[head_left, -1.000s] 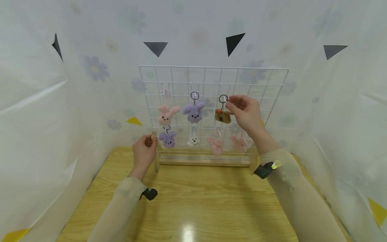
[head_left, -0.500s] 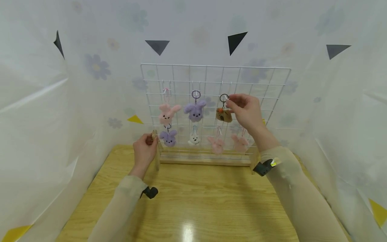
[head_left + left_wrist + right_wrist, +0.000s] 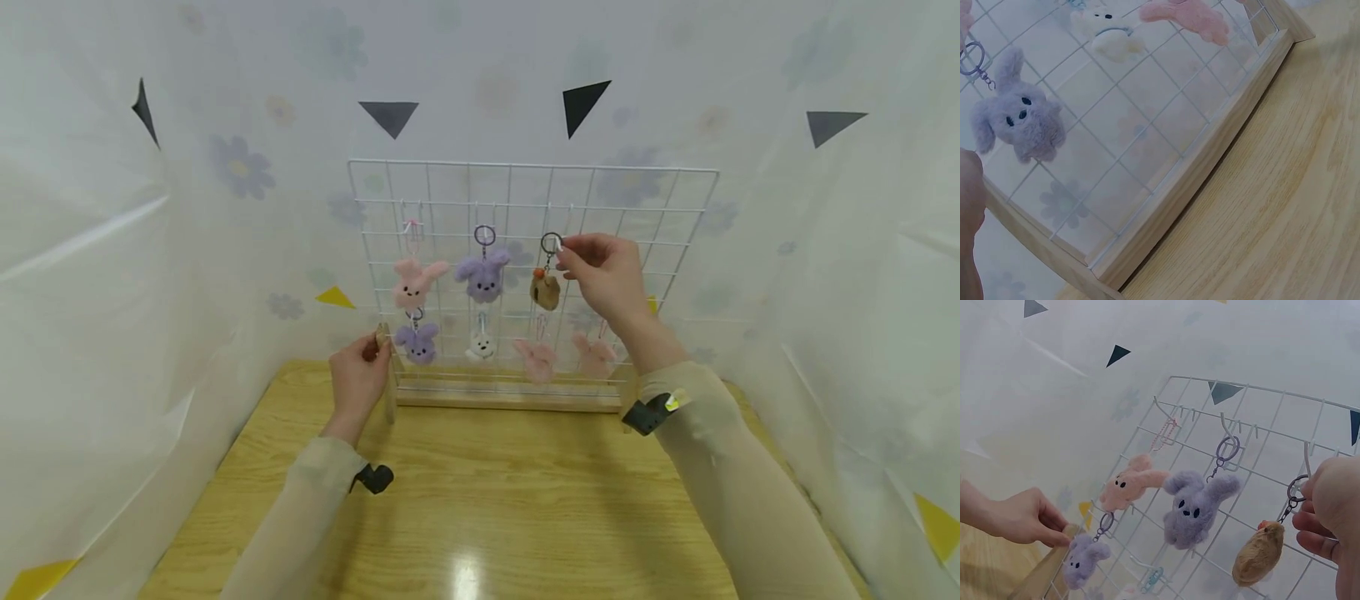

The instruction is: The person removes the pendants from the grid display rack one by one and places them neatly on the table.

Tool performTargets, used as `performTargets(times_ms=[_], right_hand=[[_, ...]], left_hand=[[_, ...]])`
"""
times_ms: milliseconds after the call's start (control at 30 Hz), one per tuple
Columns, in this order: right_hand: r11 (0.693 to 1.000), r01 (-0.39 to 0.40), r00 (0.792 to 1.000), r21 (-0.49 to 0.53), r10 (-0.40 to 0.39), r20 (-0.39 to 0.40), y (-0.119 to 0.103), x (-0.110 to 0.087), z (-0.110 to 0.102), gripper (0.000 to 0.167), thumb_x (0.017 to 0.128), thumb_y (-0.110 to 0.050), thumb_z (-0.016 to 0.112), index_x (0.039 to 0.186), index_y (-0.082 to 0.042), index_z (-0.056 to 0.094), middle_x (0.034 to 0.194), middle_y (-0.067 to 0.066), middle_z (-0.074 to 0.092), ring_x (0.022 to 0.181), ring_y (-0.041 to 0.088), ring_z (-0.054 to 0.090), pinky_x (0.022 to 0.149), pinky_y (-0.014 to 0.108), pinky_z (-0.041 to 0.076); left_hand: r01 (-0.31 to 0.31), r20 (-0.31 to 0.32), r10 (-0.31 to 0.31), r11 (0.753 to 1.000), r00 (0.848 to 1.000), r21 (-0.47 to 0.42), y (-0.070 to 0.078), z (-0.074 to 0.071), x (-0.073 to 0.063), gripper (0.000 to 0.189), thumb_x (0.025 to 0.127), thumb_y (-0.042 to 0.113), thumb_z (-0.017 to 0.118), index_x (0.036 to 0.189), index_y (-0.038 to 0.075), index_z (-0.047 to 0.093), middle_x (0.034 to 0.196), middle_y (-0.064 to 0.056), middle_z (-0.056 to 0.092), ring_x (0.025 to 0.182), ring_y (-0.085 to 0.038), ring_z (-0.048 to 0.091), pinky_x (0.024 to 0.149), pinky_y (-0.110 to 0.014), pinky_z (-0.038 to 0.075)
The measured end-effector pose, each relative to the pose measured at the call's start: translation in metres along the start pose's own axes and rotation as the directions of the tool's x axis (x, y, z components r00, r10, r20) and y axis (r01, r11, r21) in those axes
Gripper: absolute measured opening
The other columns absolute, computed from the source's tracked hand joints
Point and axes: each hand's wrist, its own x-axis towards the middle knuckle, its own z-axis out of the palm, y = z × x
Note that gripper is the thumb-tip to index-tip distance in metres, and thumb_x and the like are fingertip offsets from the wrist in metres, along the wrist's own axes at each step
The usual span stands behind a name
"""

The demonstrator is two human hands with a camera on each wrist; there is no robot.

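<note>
In front of the white wire grid panel (image 3: pixel 532 167), just right of its middle, the right hand (image 3: pixel 607 279) pinches the dark metal split ring (image 3: pixel 542 243) of a tan-brown, rounded plush charm (image 3: pixel 544 290), which hangs below the fingertips on a short chain. The ring lies at a white bent-wire hook (image 3: pixel 1307 459) that projects from the grid; the fingers cover the contact, so whether the ring is seated cannot be told. At the grid's left edge, the left hand (image 3: pixel 360 375) grips the top of a pale, flat wooden upright (image 3: pixel 390 402). Likely faults: the ring may slip off the hook if released near its tip; the hook may unseat if the ring is pulled upward; the grid may rock if the upright is let go under load. The charm is short-piled and pod-shaped, with an orange ball at its top. To its left on the grid hang a fluffy lilac long-eared plush (image 3: pixel 483 277) on a purple ring and a soft pink long-eared plush (image 3: pixel 412 286) on a pink strap. Below the grid runs a straight, grained wooden base bar (image 3: pixel 510 401).
</note>
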Motion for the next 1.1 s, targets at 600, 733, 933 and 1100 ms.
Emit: performTargets(times_ms=[600, 733, 933, 1100], right_hand=[[0.978, -0.108, 0.994, 0.179, 0.109, 0.001, 0.002, 0.004, 0.001, 0.027, 0.102, -0.007, 0.071, 0.120, 0.013, 0.070, 0.104, 0.011, 0.077, 0.083, 0.013, 0.074, 0.080, 0.025, 0.062], [0.977, -0.105, 0.994, 0.184, 0.109, -0.014, 0.002, 0.004, -0.002, 0.026, 0.102, -0.009, 0.072, 0.119, 0.011, 0.072, 0.103, 0.011, 0.076, 0.082, 0.013, 0.074, 0.081, 0.026, 0.062], [0.978, -0.095, 0.995, 0.186, 0.098, -0.009, -0.003, 0.001, -0.006, 0.027, 0.102, -0.011, 0.073, 0.118, 0.010, 0.072, 0.100, 0.008, 0.076, 0.082, 0.014, 0.074, 0.082, 0.026, 0.062], [0.982, -0.092, 0.996, 0.163, 0.095, -0.005, -0.007, -0.003, -0.009, 0.029, 0.102, -0.013, 0.074, 0.119, 0.011, 0.072, 0.101, 0.008, 0.076, 0.084, 0.014, 0.074, 0.084, 0.026, 0.062]], left_hand=[[0.001, -0.028, -0.002, 1.000, 1.000, -0.028, -0.001, 0.002, -0.001, 0.025, 0.100, 0.016, 0.076, 0.117, -0.003, 0.078, 0.098, -0.020, 0.078, 0.084, -0.032, 0.078, 0.073, -0.046, 0.065], [0.017, -0.011, -0.017, 0.999, 1.000, -0.040, -0.001, 0.003, -0.001, 0.026, 0.101, 0.017, 0.075, 0.117, -0.003, 0.078, 0.099, -0.020, 0.078, 0.084, -0.031, 0.078, 0.074, -0.044, 0.066], [0.037, 0.001, -0.037, 0.998, 0.999, -0.045, 0.001, 0.002, -0.002, 0.027, 0.102, 0.017, 0.075, 0.119, -0.004, 0.077, 0.101, -0.021, 0.078, 0.087, -0.031, 0.077, 0.075, -0.045, 0.066], [0.053, 0.014, -0.053, 0.998, 0.999, -0.038, 0.002, 0.001, -0.002, 0.028, 0.102, 0.017, 0.074, 0.120, -0.005, 0.077, 0.102, -0.021, 0.078, 0.089, -0.032, 0.077, 0.077, -0.045, 0.065]])
